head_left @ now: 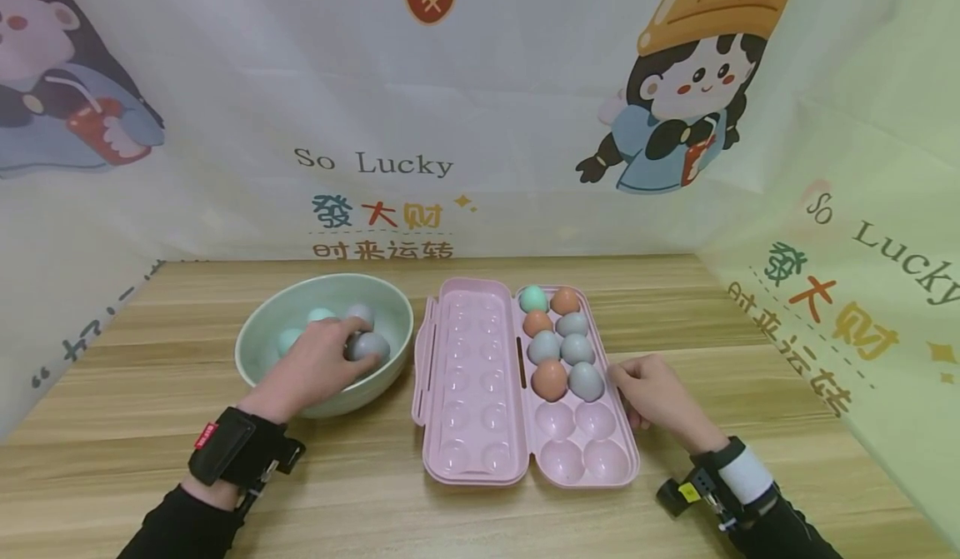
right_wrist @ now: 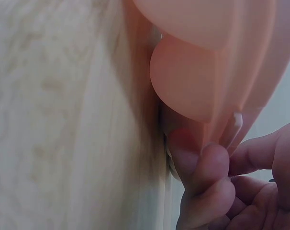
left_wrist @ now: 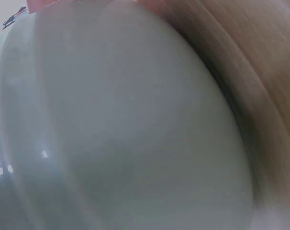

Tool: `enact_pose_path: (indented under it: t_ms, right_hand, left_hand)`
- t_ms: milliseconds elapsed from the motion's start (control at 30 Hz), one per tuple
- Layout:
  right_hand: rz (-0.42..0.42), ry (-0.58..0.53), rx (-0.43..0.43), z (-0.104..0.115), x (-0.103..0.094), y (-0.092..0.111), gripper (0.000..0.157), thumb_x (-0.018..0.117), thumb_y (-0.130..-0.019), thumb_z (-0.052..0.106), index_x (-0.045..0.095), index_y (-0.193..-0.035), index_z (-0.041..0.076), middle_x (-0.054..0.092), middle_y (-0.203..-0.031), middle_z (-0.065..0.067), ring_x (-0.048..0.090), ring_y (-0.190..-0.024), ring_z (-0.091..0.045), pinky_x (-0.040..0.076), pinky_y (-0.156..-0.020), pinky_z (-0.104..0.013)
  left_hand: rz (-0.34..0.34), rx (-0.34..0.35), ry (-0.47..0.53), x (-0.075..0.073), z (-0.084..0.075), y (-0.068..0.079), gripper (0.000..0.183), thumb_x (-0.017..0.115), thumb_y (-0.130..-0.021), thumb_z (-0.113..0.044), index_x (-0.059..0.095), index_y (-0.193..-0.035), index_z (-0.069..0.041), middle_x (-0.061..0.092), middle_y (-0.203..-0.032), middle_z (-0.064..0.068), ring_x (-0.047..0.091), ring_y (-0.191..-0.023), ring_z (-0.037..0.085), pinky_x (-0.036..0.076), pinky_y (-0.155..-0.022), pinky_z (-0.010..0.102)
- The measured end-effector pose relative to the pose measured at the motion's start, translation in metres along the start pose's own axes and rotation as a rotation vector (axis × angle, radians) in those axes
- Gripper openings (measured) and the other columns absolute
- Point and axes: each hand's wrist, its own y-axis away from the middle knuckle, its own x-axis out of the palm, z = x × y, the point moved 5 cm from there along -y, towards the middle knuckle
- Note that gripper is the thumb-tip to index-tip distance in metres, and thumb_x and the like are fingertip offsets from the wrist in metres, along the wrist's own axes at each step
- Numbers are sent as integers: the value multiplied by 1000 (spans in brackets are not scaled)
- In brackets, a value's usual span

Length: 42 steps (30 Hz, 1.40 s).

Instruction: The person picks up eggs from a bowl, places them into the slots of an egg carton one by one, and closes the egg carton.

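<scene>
A: What are we having around us?
B: We are facing a pale, slightly creased cloth (head_left: 525, 117) on the far side, left and right, with two cartoon figures (head_left: 690, 101) printed among its lettering. Beneath, one wood-grained table (head_left: 150, 334) is spreading flat.
A: And on it?
B: We are finding one glossy pink carton (head_left: 474, 396) lying open near the middle, its dimpled lid on the left, its tray (head_left: 632, 467) on the right. Just left of it, one round, smooth, pale-green bowl (head_left: 393, 317) is standing.
A: How are the hands doing?
B: We are watching two, coming from black sleeves (head_left: 180, 526). The left hand (head_left: 318, 363) is reaching into the bowl, thumb and fingers closing round one grey egg (head_left: 370, 347). The right hand (head_left: 660, 392) is pinching the tray's right edge between thumb and fingers.
A: What is standing in the way?
B: The left hand is covering part of the bowl's inside. We are counting four smooth eggs there, two pale green and two grey, the gripped one included; we cannot tell what is lying underneath.
A: And in the tray?
B: We are counting eight: one green at the far left, three brown, four grey. Four rounded cups (head_left: 562, 459) are showing at the near end.
</scene>
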Motion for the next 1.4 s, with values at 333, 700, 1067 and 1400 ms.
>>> enact_pose_path:
  t_ms: [333,700,1067,1400]
  right_hand:
    - [1,-1,-5,0,0,1,36,47,-98,13,61,-66,4,48,-48,-2,43,-39,-14,37,-38,-25]
    - [11,-17,-14,2,0,1,35,47,-99,13,62,-68,3,47,-48,-2,43,-39,-13,36,-38,-24]
    - [10,-24,-17,3,-1,2,35,49,-99,13,61,-68,4,47,-48,-1,43,-39,-13,37,-38,-25]
    - [1,-5,-18,4,-1,3,36,49,-99,16,62,-68,4,47,-47,0,43,-39,-13,36,-38,-25]
  left_hand:
    - [-137,2,19,-12,-3,0,42,71,-91,-20,59,-121,7,63,-106,24,62,-90,32,53,-72,46]
    - [-370,50,30,-28,-19,2,41,72,-90,-20,56,-116,7,61,-99,20,60,-74,27,51,-61,40]
    - [-418,101,46,-34,-35,5,39,74,-88,-19,58,-116,5,61,-101,18,61,-74,24,52,-60,36]
    - [-420,116,39,-34,-42,7,41,75,-88,-20,58,-117,5,61,-104,18,61,-74,24,53,-60,36]
